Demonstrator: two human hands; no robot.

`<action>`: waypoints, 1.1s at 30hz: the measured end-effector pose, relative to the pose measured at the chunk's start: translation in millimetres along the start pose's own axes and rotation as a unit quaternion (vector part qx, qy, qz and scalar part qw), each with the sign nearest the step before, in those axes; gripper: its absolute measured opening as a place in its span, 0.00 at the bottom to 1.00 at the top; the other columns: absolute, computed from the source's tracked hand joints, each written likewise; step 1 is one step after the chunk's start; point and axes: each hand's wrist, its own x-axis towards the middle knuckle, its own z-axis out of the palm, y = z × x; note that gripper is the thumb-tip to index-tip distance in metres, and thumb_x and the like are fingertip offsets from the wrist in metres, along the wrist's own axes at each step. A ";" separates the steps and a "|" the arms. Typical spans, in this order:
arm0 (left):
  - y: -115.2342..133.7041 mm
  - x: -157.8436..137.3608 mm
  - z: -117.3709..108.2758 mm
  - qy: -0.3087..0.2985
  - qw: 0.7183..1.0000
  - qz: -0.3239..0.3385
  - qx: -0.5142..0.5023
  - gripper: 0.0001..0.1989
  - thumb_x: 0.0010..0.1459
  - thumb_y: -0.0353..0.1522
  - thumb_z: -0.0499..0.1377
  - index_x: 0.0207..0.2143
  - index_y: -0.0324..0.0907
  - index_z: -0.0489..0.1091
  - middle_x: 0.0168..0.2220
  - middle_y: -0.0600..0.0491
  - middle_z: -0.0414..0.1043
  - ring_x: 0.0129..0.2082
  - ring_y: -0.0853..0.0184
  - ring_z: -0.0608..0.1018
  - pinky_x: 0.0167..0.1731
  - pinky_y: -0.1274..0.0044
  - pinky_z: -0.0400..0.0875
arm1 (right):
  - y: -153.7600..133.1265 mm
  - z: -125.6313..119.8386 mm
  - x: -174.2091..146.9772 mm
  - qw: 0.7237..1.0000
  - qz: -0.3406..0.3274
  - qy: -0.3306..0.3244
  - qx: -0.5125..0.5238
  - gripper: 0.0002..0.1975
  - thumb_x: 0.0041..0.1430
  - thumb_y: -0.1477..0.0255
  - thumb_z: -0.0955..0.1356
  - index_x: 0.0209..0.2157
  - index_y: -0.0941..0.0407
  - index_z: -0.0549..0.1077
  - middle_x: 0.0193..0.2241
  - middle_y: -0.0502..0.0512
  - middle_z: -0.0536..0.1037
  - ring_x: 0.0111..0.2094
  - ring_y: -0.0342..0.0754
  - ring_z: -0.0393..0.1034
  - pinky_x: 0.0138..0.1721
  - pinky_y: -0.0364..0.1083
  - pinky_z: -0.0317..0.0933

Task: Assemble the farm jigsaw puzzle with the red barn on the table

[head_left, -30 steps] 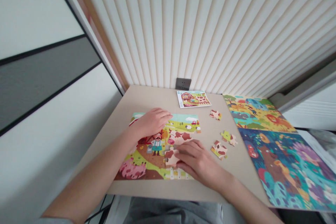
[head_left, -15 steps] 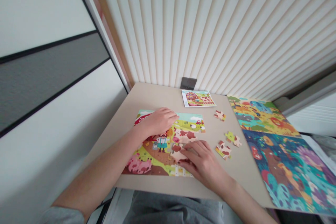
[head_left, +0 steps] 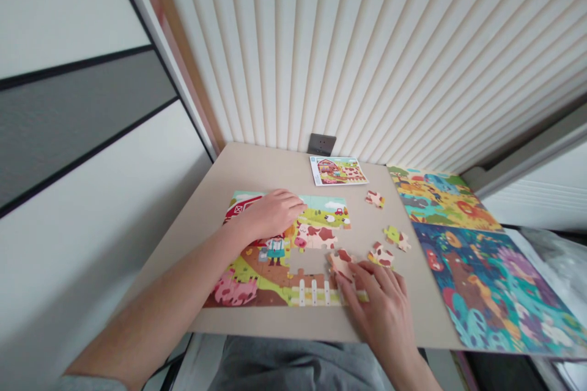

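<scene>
A partly joined farm jigsaw puzzle (head_left: 270, 281) lies on the table, with a gap right of its middle. My left hand (head_left: 275, 212) rests palm down across its upper part, fingers lying over the pieces and hiding some of the barn. Between the thumb and fingers of my right hand (head_left: 383, 293) is a brown-and-white puzzle piece (head_left: 340, 264), at the right side of the gap above the white fence. Loose to the right are a cow-patterned piece (head_left: 380, 255), a green-and-cream piece or pair (head_left: 397, 237) and another brown-patched piece (head_left: 375, 198).
A picture card (head_left: 339, 171) of the farm scene lies at the back of the beige table (head_left: 202, 195). On the right are a savanna puzzle (head_left: 440, 195) and a dark blue animal puzzle (head_left: 495, 287). A wall socket (head_left: 321, 145) sits behind the card.
My right hand has drawn the brown-and-white piece to the right, out of the spot under the cow's head, baring the table there. My left hand stays on the puzzle. The view has shifted slightly.
</scene>
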 end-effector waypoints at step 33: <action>38.1 12.1 7.3 0.014 0.987 0.082 -0.136 0.15 0.72 0.33 0.58 0.58 0.45 0.75 0.58 0.48 0.77 0.62 0.59 0.74 0.64 0.64 0.67 | 95.8 18.6 74.0 0.953 -0.243 -0.180 0.014 0.28 0.70 0.80 0.67 0.67 0.44 0.70 0.62 0.62 0.74 0.61 0.56 0.70 0.58 0.58 0.69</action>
